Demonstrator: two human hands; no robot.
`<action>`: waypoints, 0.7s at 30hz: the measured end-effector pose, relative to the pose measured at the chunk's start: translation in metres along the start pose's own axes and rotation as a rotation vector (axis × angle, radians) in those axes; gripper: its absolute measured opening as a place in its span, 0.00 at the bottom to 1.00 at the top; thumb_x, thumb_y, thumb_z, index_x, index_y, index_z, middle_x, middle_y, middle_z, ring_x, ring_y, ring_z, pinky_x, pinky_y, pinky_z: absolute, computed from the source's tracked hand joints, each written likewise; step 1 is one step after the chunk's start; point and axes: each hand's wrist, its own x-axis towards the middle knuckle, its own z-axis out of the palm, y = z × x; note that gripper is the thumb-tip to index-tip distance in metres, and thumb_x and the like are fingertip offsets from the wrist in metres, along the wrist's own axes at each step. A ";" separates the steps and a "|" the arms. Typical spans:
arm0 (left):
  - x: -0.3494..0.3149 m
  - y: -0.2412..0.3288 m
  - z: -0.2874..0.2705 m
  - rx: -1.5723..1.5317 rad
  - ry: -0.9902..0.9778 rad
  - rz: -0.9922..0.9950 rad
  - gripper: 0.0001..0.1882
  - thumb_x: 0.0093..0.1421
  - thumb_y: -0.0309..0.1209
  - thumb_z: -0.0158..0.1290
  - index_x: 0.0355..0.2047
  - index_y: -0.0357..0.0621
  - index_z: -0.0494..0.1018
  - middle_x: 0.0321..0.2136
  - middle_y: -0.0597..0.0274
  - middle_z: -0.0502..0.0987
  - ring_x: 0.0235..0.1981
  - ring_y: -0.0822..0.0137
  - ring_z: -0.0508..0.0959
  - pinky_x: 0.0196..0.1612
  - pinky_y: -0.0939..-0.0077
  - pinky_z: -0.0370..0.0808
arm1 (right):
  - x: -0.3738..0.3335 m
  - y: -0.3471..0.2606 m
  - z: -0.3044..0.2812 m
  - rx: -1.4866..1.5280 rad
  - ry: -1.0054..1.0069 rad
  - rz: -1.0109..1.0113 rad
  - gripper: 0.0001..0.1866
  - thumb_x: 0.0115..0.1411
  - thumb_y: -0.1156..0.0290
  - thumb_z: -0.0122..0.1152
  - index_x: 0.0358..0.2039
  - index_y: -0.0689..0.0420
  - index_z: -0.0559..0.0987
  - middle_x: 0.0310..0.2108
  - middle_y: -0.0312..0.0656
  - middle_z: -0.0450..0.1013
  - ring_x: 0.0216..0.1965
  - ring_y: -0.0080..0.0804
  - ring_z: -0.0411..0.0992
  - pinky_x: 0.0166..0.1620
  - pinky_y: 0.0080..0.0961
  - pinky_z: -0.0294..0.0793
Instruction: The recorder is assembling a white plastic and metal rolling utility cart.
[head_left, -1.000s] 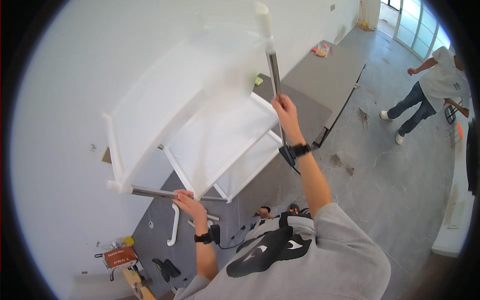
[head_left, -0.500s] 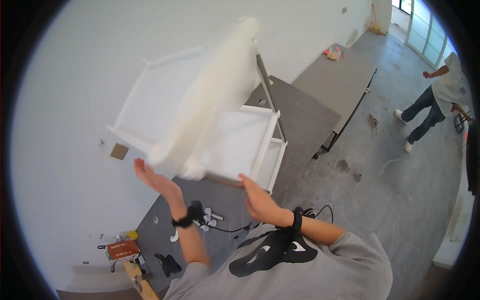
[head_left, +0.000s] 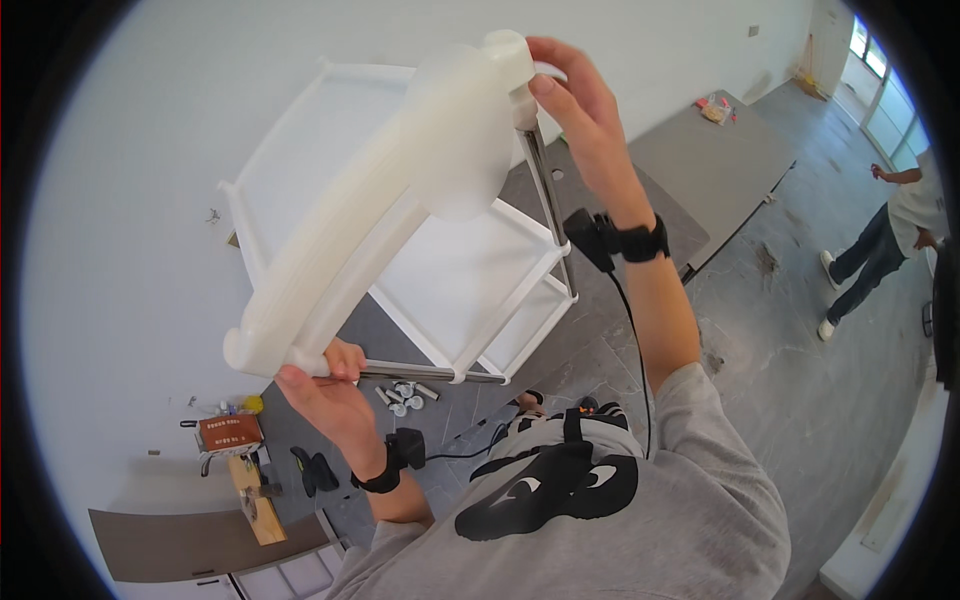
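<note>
A white plastic tiered shelf rack (head_left: 330, 270) with shiny metal poles (head_left: 545, 190) rises tall in front of me, its top tier nearest my view. My left hand (head_left: 335, 405) is closed around the top tier's lower left corner, beside a pole. At the upper right corner, my right hand (head_left: 590, 125) grips the rounded end, thumb on the near side and fingers behind. Lower white tiers (head_left: 460, 285) show beneath, linked by the poles. Several small white casters (head_left: 405, 398) lie on the floor under my left hand.
Grey tables (head_left: 715, 165) stand beyond the rack, with a snack bag (head_left: 713, 108) on the far one. Another person (head_left: 890, 240) stands at the right. At lower left are a red-brown box (head_left: 228, 433), a wooden board (head_left: 255, 505) and dark shoes (head_left: 315, 470). A wall (head_left: 120, 250) runs along the left.
My right hand has moved up from the lower front to the top tier's upper right corner. My left hand has closed on the lower left corner. The blurred top tier is steadier now.
</note>
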 end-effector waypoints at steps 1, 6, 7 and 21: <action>0.003 -0.001 0.000 0.006 0.009 0.002 0.27 0.69 0.55 0.36 0.53 0.44 0.62 0.18 0.68 0.60 0.18 0.75 0.61 0.26 0.77 0.63 | 0.008 0.002 0.000 0.095 -0.043 0.002 0.21 0.64 0.62 0.56 0.54 0.59 0.71 0.42 0.37 0.74 0.46 0.24 0.69 0.51 0.25 0.67; 0.010 -0.006 0.004 0.045 0.084 0.061 0.27 0.69 0.57 0.34 0.47 0.45 0.65 0.14 0.71 0.54 0.14 0.78 0.56 0.21 0.83 0.57 | 0.020 0.016 -0.009 0.320 -0.389 0.106 0.27 0.68 0.59 0.51 0.63 0.57 0.65 0.51 0.38 0.71 0.53 0.26 0.68 0.58 0.26 0.64; 0.012 -0.007 0.005 0.051 0.088 0.062 0.27 0.69 0.57 0.34 0.47 0.45 0.65 0.14 0.71 0.54 0.14 0.78 0.56 0.21 0.83 0.57 | 0.021 0.018 -0.010 0.336 -0.421 0.097 0.27 0.67 0.59 0.53 0.63 0.56 0.65 0.46 0.36 0.74 0.49 0.23 0.70 0.54 0.24 0.66; 0.031 0.000 -0.015 0.119 0.232 0.019 0.35 0.66 0.64 0.33 0.39 0.41 0.68 0.11 0.73 0.52 0.11 0.79 0.52 0.17 0.83 0.53 | 0.003 0.019 0.036 0.293 -0.231 -0.019 0.27 0.68 0.60 0.53 0.63 0.58 0.65 0.40 0.34 0.75 0.37 0.18 0.71 0.40 0.16 0.67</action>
